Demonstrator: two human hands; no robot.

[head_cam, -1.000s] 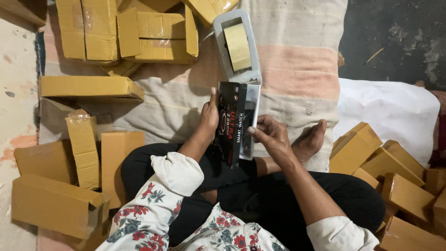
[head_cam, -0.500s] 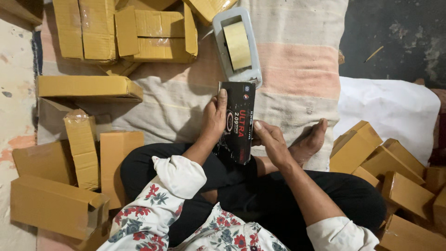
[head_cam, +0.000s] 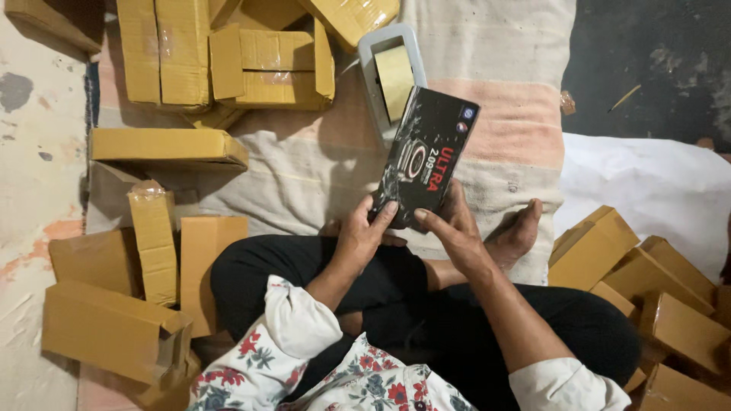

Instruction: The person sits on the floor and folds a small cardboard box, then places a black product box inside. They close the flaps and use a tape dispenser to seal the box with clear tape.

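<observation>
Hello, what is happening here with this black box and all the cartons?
A person sits cross-legged on a striped cloth on the floor. Both hands hold a black printed box by its lower end: the left hand on its left edge, the right hand at its bottom right. A grey tape dispenser lies just beyond the box. Brown cardboard cartons lie on the left and on the right.

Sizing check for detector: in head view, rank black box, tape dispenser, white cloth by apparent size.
1. white cloth
2. black box, held by left hand and right hand
3. tape dispenser, partly hidden by the box, so this rank is unsure.
</observation>
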